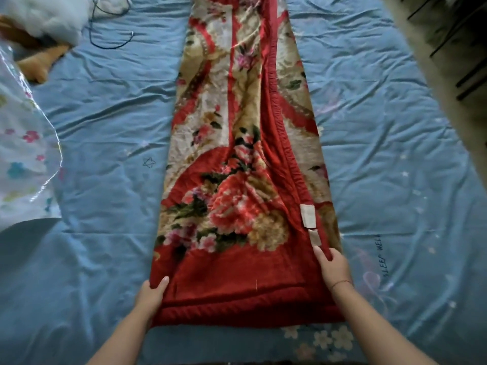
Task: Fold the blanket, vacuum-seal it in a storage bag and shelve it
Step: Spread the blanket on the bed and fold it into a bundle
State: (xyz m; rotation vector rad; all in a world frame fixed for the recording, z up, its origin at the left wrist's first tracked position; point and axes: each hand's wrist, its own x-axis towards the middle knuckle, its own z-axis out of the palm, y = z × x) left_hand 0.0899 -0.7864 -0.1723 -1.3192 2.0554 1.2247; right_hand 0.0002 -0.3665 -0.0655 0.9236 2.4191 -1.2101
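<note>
**Head view: thick plush blanket, held at its near end**

Nearest the person, both hands are clamped on the near end of the blanket (237, 180). The left hand (151, 293) grips the left corner with the thumb lying on top. The right hand (334, 267) pinches the right edge a little farther up, just below two white labels (307, 216). The blanket lies on the bed (105, 101), folded lengthwise into a long narrow strip that runs straight away from the person; its far end is out of the frame.

It looks thick and plush and lies several layers deep, so it is probably heavy and limp. It should sag between the hands and not hold a crease by itself. The pile likely clings to itself more than it slips, and nothing about it seems fragile. The two near corners look like the best hold, taken through every layer together with the red bound hem, so the layers do not slide apart when the end is lifted over.

Farther off at the left edge lies the storage bag (21, 127), clear flower-printed plastic that is probably slippery. Beyond it sits a white and orange soft toy (52, 14).
</note>
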